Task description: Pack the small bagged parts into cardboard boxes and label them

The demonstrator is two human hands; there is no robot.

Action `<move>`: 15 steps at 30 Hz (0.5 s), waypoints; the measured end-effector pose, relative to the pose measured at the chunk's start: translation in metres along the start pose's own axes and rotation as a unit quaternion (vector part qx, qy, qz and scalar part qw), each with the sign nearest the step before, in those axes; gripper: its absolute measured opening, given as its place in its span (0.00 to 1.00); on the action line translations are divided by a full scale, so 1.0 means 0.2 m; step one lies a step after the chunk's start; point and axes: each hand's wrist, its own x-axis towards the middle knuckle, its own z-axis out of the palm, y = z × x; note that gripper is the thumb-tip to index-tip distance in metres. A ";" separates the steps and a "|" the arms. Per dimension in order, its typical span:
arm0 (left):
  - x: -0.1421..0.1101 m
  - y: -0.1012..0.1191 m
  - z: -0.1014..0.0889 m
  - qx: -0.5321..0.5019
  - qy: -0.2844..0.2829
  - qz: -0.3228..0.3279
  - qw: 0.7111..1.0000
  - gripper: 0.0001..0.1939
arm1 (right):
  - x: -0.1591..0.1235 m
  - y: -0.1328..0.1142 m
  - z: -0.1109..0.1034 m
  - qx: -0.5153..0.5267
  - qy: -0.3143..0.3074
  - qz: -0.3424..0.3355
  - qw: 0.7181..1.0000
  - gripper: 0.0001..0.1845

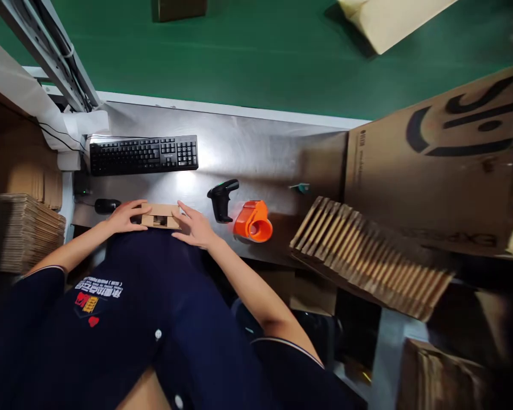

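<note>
A small brown cardboard box (161,209) is at the near edge of the metal table, close to my body. Its flaps are partly apart, and a dark gap shows between them. My left hand (130,217) grips its left end, thumb and fingers around the side. On the right end, my right hand (193,225) holds the box with the fingers along its top and side. To the right of my hands stand a black barcode scanner (222,199) and an orange tape dispenser (253,221). A black mouse (106,206) lies just left of my left hand.
A black keyboard (143,155) lies behind the box. Flattened cartons (367,256) are stacked at right, beside a large carton (436,165). More folded cardboard (29,233) stands at left. Beyond the metal table (265,142) runs a green belt (239,62) with parcels on it.
</note>
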 end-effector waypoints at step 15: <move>0.08 -0.01 0.22 -0.170 0.118 -0.085 0.975 0.19 | -0.27 0.07 0.00 -0.128 0.382 0.489 0.774 0.38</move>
